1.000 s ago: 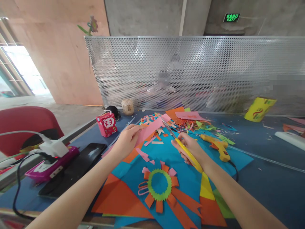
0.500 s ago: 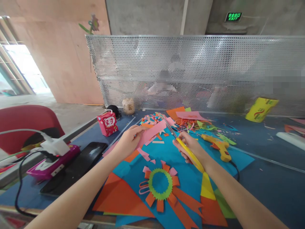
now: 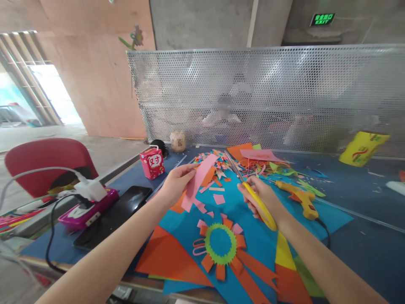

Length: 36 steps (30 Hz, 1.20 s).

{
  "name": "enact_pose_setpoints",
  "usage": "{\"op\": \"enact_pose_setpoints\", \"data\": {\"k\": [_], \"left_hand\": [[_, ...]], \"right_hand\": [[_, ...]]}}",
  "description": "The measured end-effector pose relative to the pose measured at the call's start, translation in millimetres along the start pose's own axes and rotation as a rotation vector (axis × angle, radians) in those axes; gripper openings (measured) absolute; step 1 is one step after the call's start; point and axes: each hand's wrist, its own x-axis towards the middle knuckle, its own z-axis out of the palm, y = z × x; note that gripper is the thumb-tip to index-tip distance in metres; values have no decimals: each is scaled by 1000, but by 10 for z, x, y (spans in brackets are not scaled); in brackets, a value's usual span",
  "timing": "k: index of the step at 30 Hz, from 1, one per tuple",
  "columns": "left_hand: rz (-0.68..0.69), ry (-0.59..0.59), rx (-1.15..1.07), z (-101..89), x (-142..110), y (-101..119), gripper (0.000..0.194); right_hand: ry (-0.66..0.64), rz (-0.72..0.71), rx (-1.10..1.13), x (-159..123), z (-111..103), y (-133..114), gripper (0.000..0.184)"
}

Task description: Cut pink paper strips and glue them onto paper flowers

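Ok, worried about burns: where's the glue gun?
In the head view, the yellow glue gun lies on the right, on blue paper beside the right hand.

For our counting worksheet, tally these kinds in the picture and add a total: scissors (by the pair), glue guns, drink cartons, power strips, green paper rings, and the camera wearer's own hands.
Scissors: 1
Glue gun: 1
Drink carton: 1
Power strip: 1
Green paper ring: 1
Hands: 2 (left hand, right hand)
Total: 7
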Motion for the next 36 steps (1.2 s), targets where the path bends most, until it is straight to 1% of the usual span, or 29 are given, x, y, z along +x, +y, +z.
{"op": "enact_pose_setpoints", "data": {"k": [2,4,7,9,12,14,17,18,20,22,24,26,28,31,36], "left_hand": [[-53,-37,-187,11,-4,-27,30],[-71,-47,-300,28,-11,-41,30],[-93,-23,-396,68,-27,-45,29],[-95,-30,-438,106,-44,-48,27],[-82,-49,-449,183,-83,-61,21],[-58,-60,-417,237,-115,-74,18],[34,-37,-307,282,-144,-80,17],[62,1,-273,278,-143,-73,17],[98,113,-253,235,-123,-41,16],[122,217,-325,151,-84,10,17],[160,270,-461,53,-42,66,17],[204,283,-586,-29,-10,112,18],[227,286,-651,-76,5,137,18],[205,293,-679,-91,7,144,19],[209,284,-670,-74,-14,145,19]], "right_hand": [[-21,-25,-12,-2,1,13,35],[-28,-50,-33,-5,6,21,34],[-35,-72,-42,-8,32,31,33],[-25,-79,-8,-10,66,37,34],[-2,-81,75,-19,130,31,38],[-5,-74,137,-32,166,17,39],[-23,-70,196,-48,189,3,40],[-30,-76,194,-48,186,6,40],[-42,-95,153,-44,169,24,40],[-51,-117,85,-40,143,44,40],[-62,-141,15,-46,115,48,40],[-96,-165,-43,-67,91,32,38],[-159,-169,-82,-94,73,7,34],[-226,-162,-110,-122,59,-14,30],[-231,-225,-121,-148,53,-26,26]]}}
